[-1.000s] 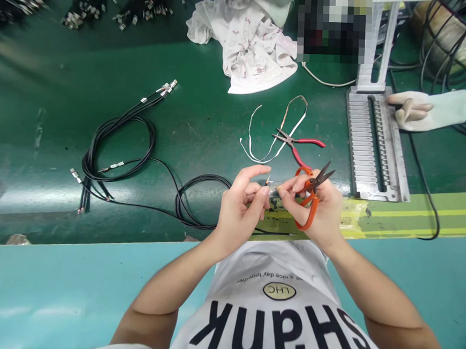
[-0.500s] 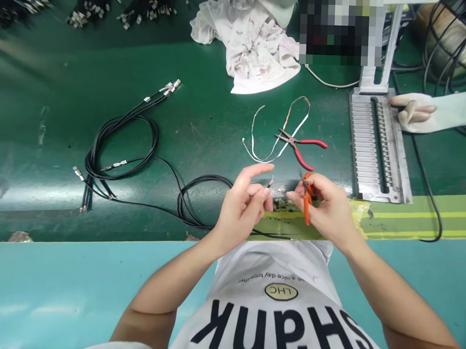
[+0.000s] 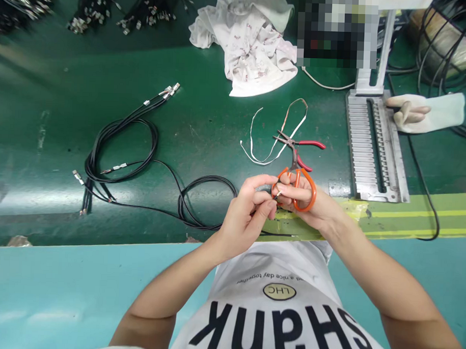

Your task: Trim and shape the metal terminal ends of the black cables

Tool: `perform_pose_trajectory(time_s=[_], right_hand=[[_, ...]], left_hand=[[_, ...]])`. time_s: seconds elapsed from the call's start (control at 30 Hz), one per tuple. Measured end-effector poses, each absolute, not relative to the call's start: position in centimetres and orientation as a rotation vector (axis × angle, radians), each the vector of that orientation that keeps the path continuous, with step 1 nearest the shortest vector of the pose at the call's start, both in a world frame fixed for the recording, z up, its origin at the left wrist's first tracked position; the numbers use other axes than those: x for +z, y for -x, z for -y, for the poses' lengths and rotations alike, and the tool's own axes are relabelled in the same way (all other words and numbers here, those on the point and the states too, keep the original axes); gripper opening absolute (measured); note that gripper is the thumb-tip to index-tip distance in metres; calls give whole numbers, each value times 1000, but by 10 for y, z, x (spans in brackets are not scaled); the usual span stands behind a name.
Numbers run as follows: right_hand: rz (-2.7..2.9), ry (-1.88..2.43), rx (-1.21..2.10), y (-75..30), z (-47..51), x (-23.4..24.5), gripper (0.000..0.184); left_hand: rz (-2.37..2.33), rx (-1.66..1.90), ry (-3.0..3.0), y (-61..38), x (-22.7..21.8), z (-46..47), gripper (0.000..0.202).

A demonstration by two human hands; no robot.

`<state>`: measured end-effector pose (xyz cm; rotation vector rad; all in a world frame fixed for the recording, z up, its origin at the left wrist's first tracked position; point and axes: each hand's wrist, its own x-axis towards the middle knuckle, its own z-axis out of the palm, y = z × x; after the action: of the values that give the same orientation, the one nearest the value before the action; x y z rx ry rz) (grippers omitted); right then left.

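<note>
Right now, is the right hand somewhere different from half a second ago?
Yes. Judged against the red-handled pliers, the right hand has moved left, toward the left hand; the gap between them has closed up in this view.

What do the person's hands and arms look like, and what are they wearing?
The left hand and right hand are bare, and so are both forearms. The person wears a white shirt with big black letters and a dark-edged, pale yellow oval.
</note>
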<state>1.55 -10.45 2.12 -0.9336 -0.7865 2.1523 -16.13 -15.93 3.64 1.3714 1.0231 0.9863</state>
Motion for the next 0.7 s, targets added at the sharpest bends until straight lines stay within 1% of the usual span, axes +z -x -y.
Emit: perform_pose_trajectory(time_s=[0.07, 0.17, 0.23, 0.37, 0.57, 0.63, 0.7], right_hand=[[863, 987, 1975, -15, 108, 22, 33], [1096, 1054, 1505, -16, 116, 28, 27], [1237, 1043, 1295, -16, 121, 33, 26], [1397, 1008, 1146, -13, 127, 33, 27], [1488, 1003, 1123, -12, 125, 24, 23], [1660, 1007, 955, -14, 126, 23, 20], [1898, 1032, 713, -17, 126, 24, 22]], left_hand=[[-1046, 1000, -1295, 160, 38, 158, 33], [-1087, 1015, -1186, 158, 42, 156, 31], [-1099, 1011, -1170, 157, 43, 155, 31], [-1134, 982, -1223, 156, 42, 155, 30], [-1181, 922, -1364, 157, 36, 156, 33], [-1190, 915, -1359, 157, 34, 156, 33], [-1183, 908, -1328, 157, 31, 157, 33]])
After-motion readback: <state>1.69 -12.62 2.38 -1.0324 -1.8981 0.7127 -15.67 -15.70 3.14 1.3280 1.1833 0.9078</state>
